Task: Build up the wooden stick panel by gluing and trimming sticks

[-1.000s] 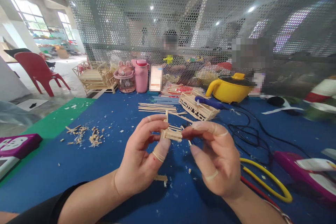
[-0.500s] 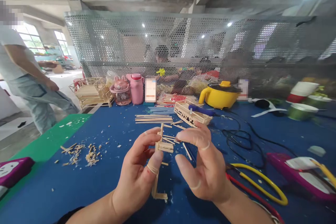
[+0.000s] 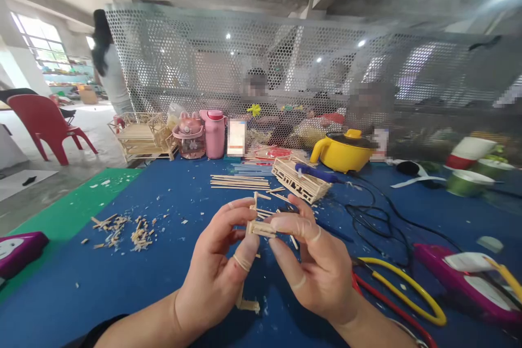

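Observation:
A small frame of glued wooden sticks is held up over the blue table. My left hand is closed on its upright part, thumb in front and fingers behind. My right hand pinches the free end of the short crosspiece between thumb and forefinger. Tape or bands wrap some fingers on both hands. The frame's lower end, with another short crosspiece, shows below my left thumb; its middle is hidden by that hand. Several loose wooden sticks lie behind my hands.
A glue gun rests on a slatted wooden model. Right of my hands are yellow-and-red-handled pliers, black cables and a purple power strip. Stick scraps lie left. A yellow pot and pink bottle stand behind.
My right thumb and forefinger have closed on the crosspiece's end, where they were apart from it before. The person at the left has moved away, and a red chair now shows there.

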Demonstrator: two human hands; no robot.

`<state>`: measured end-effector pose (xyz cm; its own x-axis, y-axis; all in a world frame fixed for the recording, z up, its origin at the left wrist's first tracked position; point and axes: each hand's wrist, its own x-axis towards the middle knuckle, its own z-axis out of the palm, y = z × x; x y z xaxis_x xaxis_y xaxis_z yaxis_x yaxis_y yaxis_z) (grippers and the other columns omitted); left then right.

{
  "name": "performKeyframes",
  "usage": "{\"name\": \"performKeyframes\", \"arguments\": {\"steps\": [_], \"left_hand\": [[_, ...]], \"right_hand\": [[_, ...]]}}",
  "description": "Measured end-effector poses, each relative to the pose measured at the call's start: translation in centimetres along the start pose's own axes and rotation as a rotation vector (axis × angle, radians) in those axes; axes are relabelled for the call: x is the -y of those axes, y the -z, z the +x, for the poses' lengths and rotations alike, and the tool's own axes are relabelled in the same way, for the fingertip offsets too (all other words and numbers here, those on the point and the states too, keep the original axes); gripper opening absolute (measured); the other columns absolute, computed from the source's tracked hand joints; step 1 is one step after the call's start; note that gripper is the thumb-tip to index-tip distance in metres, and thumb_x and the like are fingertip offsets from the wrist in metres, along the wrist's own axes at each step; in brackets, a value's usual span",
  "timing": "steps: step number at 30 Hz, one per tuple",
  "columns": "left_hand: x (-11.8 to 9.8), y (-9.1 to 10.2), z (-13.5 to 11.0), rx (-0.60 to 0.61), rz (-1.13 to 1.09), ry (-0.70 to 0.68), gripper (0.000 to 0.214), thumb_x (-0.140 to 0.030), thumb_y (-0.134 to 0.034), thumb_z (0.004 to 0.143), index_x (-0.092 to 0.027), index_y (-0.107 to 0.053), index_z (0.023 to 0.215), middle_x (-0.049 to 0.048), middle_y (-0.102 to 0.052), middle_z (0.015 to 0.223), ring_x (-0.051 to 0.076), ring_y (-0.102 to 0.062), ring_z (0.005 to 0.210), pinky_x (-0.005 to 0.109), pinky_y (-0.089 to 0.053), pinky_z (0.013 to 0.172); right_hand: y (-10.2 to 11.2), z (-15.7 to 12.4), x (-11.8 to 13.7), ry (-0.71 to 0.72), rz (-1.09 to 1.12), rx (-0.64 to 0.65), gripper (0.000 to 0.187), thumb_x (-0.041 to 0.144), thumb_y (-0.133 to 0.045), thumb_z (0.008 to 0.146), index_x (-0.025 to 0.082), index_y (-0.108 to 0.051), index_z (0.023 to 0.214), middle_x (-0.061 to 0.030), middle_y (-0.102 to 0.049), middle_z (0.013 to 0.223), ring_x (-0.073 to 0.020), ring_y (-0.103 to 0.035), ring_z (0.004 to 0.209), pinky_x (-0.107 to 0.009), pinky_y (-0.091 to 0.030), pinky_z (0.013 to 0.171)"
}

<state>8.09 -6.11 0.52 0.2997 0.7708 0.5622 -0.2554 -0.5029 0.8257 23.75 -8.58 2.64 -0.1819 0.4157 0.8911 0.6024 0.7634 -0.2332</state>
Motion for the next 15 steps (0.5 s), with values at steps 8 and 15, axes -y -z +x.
{"name": "performKeyframes", "arguments": {"steps": [8, 15], "left_hand": [[-0.09, 0.01, -0.14, 0.010, 0.012, -0.015, 0.022, -0.021, -0.053, 0.092, -0.031, -0.057, 0.111, 0.0011, -0.050, 0.129, 0.015, -0.052, 0.117, 0.021, -0.046, 0.092], [-0.09, -0.09, 0.07, -0.001, 0.023, -0.021, 0.022, -0.021, -0.053, 0.092, -0.030, -0.057, 0.111, 0.0023, -0.050, 0.129, 0.016, -0.052, 0.117, 0.023, -0.047, 0.092]], "right_hand": [[0.05, -0.29, -0.22, -0.036, 0.021, 0.015, 0.030, 0.002, -0.059, 0.077, 0.021, -0.057, 0.099, -0.0013, -0.072, 0.088, -0.0162, -0.070, 0.081, -0.053, -0.033, 0.108], [0.06, -0.23, 0.05, -0.032, 0.004, 0.009, 0.029, 0.004, -0.059, 0.077, 0.022, -0.057, 0.099, -0.0007, -0.073, 0.087, -0.0166, -0.071, 0.078, -0.052, -0.035, 0.107]]}}
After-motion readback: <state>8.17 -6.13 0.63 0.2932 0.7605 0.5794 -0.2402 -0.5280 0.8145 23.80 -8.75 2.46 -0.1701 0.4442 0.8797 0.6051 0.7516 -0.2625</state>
